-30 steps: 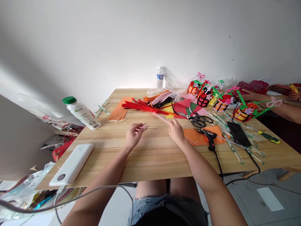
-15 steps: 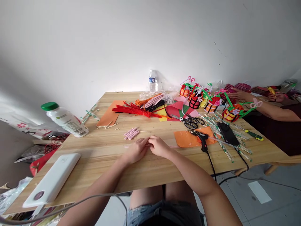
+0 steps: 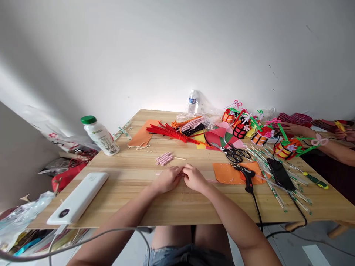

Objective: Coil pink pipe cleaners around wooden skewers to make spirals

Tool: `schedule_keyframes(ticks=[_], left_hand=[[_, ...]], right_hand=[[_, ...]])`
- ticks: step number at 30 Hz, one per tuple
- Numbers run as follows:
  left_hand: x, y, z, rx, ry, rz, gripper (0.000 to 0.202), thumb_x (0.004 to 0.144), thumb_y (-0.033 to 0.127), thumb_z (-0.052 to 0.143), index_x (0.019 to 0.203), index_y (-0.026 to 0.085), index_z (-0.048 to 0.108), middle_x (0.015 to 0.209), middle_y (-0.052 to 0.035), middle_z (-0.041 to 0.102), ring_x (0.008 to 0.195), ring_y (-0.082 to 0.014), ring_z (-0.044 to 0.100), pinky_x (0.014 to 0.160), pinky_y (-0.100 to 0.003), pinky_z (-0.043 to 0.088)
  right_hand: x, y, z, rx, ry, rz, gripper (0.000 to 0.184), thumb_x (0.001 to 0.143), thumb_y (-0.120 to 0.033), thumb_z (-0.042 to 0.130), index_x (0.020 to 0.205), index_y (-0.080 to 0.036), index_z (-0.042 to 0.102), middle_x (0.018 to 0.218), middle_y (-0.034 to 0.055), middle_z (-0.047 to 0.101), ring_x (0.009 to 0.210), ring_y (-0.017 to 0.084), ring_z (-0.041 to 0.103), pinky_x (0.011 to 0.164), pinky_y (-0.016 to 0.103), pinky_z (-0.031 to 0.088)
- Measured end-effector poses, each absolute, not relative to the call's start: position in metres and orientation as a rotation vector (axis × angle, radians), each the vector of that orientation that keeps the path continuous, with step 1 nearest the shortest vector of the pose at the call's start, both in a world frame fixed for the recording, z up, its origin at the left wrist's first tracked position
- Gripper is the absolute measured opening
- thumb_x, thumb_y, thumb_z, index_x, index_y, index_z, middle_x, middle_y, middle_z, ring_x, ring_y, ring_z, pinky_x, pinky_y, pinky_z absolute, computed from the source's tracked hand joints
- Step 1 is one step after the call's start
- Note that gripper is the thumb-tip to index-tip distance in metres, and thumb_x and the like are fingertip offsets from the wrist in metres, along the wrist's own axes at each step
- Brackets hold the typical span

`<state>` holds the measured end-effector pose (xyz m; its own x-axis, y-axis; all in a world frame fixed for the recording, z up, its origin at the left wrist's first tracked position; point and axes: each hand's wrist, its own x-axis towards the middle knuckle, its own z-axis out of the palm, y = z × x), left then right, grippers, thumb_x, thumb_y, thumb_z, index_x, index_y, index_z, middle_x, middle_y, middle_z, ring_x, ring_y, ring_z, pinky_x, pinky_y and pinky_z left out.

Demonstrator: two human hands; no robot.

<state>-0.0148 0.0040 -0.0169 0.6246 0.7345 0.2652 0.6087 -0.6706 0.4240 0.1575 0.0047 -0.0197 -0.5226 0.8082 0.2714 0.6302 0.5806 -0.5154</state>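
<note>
My left hand (image 3: 168, 179) and my right hand (image 3: 194, 178) meet low over the wooden table, fingertips pinched together. Between them runs a thin light-pink pipe cleaner (image 3: 213, 181), one end showing past each hand; the middle part is hidden by my fingers. Just beyond my left hand lies a group of pink coiled pipe-cleaner pieces (image 3: 164, 159), side by side. A thin wooden stick (image 3: 180, 159) points right from them. To the right of my right hand, a black glue gun (image 3: 246, 175) rests on an orange sheet (image 3: 224, 173).
Red pipe cleaners (image 3: 166, 132), black-handled scissors (image 3: 235, 153) and flower baskets (image 3: 260, 135) lie farther back. A phone (image 3: 280, 173) and screwdriver (image 3: 314, 180) are at right. A white bottle (image 3: 101, 136) and power bank (image 3: 79, 197) stand left. A co-worker's hand (image 3: 299, 129) is at far right.
The view has shifted, so the table's things appear farther right and mostly lower. My hands stay together on the pink pipe cleaner, with little visible change in their grip.
</note>
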Motion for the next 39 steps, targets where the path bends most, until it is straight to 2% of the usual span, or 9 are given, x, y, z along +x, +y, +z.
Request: schedule_keyframes(ticks=[6,9,15,18,20,23,28,33,39], left_hand=[[-0.014,0.004,-0.016,2.537,1.148,0.560,0.020,0.087,0.016,0.041,0.098,0.016,0.058,0.091,-0.0097,0.065,0.082,-0.0205,0.062,0.071,-0.030,0.047],[-0.014,0.006,-0.023,2.529,1.202,0.603,0.023,0.085,0.015,0.043,0.101,0.016,0.060,0.093,-0.0103,0.066,0.086,-0.0223,0.063,0.074,-0.033,0.049],[-0.025,0.023,-0.032,2.237,1.591,1.215,0.028,0.076,0.017,0.055,0.103,0.018,0.065,0.104,-0.0129,0.066,0.100,-0.0276,0.061,0.091,-0.044,0.047],[-0.039,0.033,-0.023,1.693,1.736,1.519,0.031,0.077,0.026,0.052,0.103,0.014,0.066,0.102,-0.0133,0.065,0.085,-0.0230,0.063,0.080,-0.038,0.051],[-0.048,0.038,-0.017,1.335,1.727,1.610,0.034,0.074,0.031,0.054,0.100,0.012,0.067,0.095,-0.0111,0.066,0.078,-0.0200,0.063,0.072,-0.033,0.051],[-0.053,0.042,-0.013,1.026,1.612,1.624,0.040,0.066,0.034,0.059,0.097,0.011,0.068,0.077,-0.0063,0.066,0.069,-0.0175,0.060,0.063,-0.029,0.048],[-0.043,0.041,-0.016,0.864,1.455,1.556,0.038,0.055,0.033,0.064,0.084,0.010,0.069,0.071,-0.0063,0.067,0.064,-0.0165,0.060,0.062,-0.029,0.046],[-0.040,0.040,-0.015,0.897,1.428,1.520,0.036,0.054,0.035,0.066,0.081,0.011,0.068,0.069,-0.0065,0.068,0.060,-0.0152,0.059,0.059,-0.028,0.047],[-0.031,0.032,-0.005,1.044,1.303,1.333,0.046,0.059,0.053,0.070,0.076,0.011,0.070,0.065,-0.0063,0.067,0.052,-0.0114,0.053,0.047,-0.023,0.039]], right_hand=[[0.159,0.004,-0.021,-1.167,-2.345,0.441,0.022,0.075,0.003,0.049,0.077,-0.015,0.061,0.088,0.0056,0.059,0.079,0.017,0.058,0.072,0.026,0.048],[0.160,0.006,-0.023,-1.152,-2.351,0.382,0.027,0.075,0.004,0.047,0.084,-0.016,0.063,0.091,0.0061,0.058,0.081,0.017,0.058,0.074,0.026,0.049],[0.154,0.034,-0.027,-1.253,-2.194,0.128,0.048,0.073,0.006,0.046,0.116,-0.013,0.059,0.118,0.0140,0.055,0.113,0.022,0.049,0.098,0.034,0.043],[0.150,0.046,-0.027,-1.327,-2.324,0.077,0.037,0.083,-0.001,0.048,0.115,-0.013,0.062,0.119,0.0135,0.059,0.109,0.023,0.050,0.096,0.036,0.044],[0.149,0.047,-0.027,-1.385,-2.415,0.066,0.025,0.087,-0.006,0.048,0.099,-0.015,0.068,0.106,0.0113,0.066,0.102,0.023,0.053,0.090,0.034,0.047],[0.148,0.042,-0.027,-1.453,-2.447,0.044,0.028,0.089,-0.005,0.045,0.082,-0.016,0.070,0.092,0.0112,0.068,0.097,0.023,0.054,0.084,0.032,0.047],[0.144,0.035,-0.028,-1.533,-2.397,0.020,0.025,0.086,-0.004,0.048,0.090,-0.016,0.069,0.097,0.0117,0.066,0.097,0.023,0.057,0.081,0.030,0.047],[0.150,0.031,-0.022,-1.554,-2.321,0.043,0.028,0.082,-0.001,0.050,0.097,-0.018,0.068,0.098,0.0100,0.067,0.095,0.021,0.060,0.081,0.029,0.048],[0.169,0.012,-0.003,-1.158,-2.188,-0.034,0.031,0.087,-0.006,0.043,0.097,-0.020,0.069,0.098,0.0090,0.067,0.094,0.020,0.060,0.085,0.031,0.049]])
